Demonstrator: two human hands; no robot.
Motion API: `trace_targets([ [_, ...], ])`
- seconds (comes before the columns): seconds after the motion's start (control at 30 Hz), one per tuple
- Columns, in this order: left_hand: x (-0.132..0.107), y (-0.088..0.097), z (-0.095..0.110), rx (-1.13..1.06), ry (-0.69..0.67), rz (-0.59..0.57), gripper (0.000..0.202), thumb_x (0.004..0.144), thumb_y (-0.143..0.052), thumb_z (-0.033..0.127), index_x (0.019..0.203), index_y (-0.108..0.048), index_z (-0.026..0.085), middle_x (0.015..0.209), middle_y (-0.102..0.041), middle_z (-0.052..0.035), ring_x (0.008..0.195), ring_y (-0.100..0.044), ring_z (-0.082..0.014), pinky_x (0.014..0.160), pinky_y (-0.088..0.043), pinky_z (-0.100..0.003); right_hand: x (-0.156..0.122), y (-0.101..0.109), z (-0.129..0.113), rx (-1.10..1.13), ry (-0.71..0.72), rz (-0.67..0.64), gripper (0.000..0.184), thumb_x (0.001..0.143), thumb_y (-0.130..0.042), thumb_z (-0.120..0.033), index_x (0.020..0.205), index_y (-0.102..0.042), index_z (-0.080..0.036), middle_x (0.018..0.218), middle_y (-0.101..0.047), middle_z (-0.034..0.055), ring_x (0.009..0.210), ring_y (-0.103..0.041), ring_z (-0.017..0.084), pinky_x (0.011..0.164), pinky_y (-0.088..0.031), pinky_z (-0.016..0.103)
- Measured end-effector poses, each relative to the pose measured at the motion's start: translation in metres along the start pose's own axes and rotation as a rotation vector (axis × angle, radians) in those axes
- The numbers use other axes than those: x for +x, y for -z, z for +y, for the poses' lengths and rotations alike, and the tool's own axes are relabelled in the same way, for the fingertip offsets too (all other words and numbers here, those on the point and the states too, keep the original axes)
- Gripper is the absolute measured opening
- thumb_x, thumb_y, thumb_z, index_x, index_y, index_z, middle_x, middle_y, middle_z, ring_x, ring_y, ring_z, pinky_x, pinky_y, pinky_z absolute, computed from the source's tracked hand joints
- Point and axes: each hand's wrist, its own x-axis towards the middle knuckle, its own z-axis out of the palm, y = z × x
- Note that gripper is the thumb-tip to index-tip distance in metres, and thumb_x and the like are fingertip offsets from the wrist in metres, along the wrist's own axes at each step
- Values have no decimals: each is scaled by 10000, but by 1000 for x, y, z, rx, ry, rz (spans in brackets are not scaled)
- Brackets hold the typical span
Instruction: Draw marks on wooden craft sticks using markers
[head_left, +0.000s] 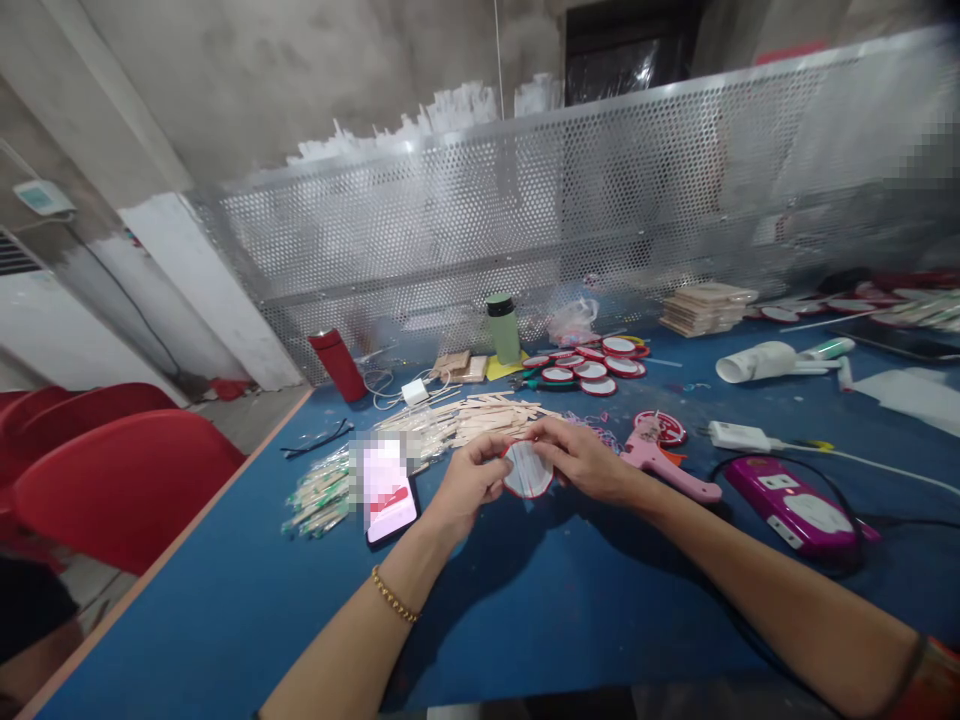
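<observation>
Grip: left hand (472, 478) and right hand (579, 456) pinch the red-rimmed disc (529, 472) by its edges, below frame centre, presumably leaving its face unobstructed; the pink glue gun (675, 474) lies right of centre.

round white disc (529, 472) with a red rim, held two-handed

the left hand (471, 478) pinches the disc's left edge, the right hand (576, 458) its upper right edge. left of the disc lies a black-edged phone (388, 505) with a lit screen; behind the disc, loose pale wooden sticks (499, 415); right of the disc, a pink plastic glue gun (671, 473) and, farther out, a shiny purple plastic box (791, 508).
</observation>
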Motion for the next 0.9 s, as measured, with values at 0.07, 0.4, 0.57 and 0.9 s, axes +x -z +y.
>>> trace_targets([
  [0.07,1,0,0,-41,6,-8,290,553,-647,169,842,-648,155,631,-536,65,391,-319,-3,401,-153,-180,-1,-1,-1,14,7,-11,119,887,-515,-314,905,-597,-230,606,-539,-57,423,-457,104,443,-343,231],
  [0.4,2,1,-1,-104,57,7,288,481,-568,122,764,-596,166,580,-480,83,391,-272,-9,408,-95,-201,-2,-2,-6,20,6,-52,138,925,-478,-326,919,-566,-220,615,-517,-60,436,-459,97,459,-363,231],
  [0.57,2,0,1,-107,66,15,270,452,-550,114,716,-591,156,551,-470,86,373,-266,-5,398,-96,-205,-2,-1,-4,8,14,-88,157,941,-469,-342,942,-551,-209,619,-498,-62,444,-454,90,454,-361,222],
  [0.9,3,1,-1,-90,81,9,233,466,-554,126,695,-546,172,499,-425,99,363,-267,-14,405,-94,-205,-1,-3,0,59,-11,-87,164,935,-486,-364,947,-550,-214,619,-502,-58,434,-447,86,419,-344,213],
])
